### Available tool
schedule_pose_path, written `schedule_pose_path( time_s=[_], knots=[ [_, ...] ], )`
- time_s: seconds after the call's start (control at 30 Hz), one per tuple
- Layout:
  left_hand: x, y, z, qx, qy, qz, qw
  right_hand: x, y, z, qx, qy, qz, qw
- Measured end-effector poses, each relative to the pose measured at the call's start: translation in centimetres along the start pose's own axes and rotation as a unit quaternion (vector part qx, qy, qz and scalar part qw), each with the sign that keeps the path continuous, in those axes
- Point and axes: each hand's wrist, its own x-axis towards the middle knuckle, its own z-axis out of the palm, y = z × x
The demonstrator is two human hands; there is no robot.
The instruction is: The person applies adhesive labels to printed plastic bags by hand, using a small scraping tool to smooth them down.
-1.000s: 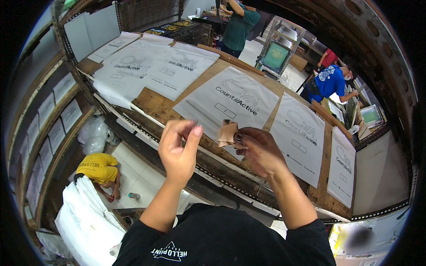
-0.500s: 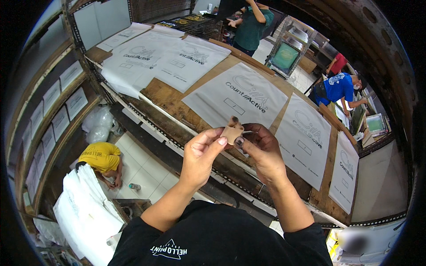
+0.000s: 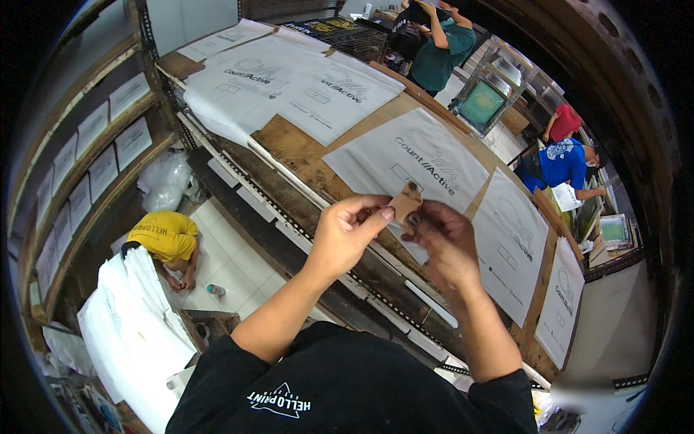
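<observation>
Pinching tan scrap (image 3: 403,205) with left fingers (image 3: 377,220); can't tell grip of dark-smudged right fingers (image 3: 450,220). Could mark printed white sheet (image 3: 419,160) through stray contact.

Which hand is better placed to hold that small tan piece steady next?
Probably the left hand: its thumb and fingers pinch the tan piece. The right hand is close beside it, but blurred; whether it grips too is unclear.
</observation>
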Motion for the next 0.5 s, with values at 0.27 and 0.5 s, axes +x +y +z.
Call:
schedule_pose_path(
  time_s=[0.27, 0.5],
  knots=[
    [5.4, -2.1, -8.1, 0.449, 0.053, 0.375, 0.809, 12.2, 0.0, 1.2, -0.481, -0.053, -0.369, 0.793],
    [6.7, -4.3, -10.1, 0.528, 0.047, 0.371, 0.762, 17.9, 3.2, 3.4, -0.550, -0.136, -0.428, 0.704]
  ],
)
